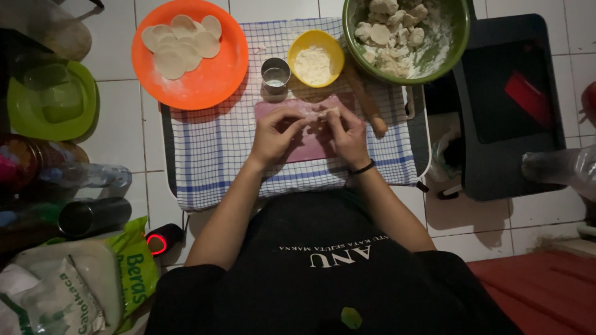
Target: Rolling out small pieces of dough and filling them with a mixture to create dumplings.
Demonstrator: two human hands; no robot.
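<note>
My left hand (pixel 277 134) and my right hand (pixel 345 133) meet over a pink cutting board (pixel 310 146) on a blue-checked white cloth (pixel 217 149). Between the fingertips of both hands is a small pale piece of dough (pixel 318 115). My right wrist carries a black band. A wooden rolling pin (pixel 367 99) lies just right of my right hand. Beyond the board stand a small metal cup (pixel 275 75) and a yellow bowl of flour (pixel 315 59).
An orange plate (pixel 211 80) with several flat dough rounds sits far left. A green bowl (pixel 456 37) of floured dough lumps is far right. A green lidded container (pixel 53 99), bottles, a black flask and bags crowd the left; a dark tray (pixel 515 105) lies right.
</note>
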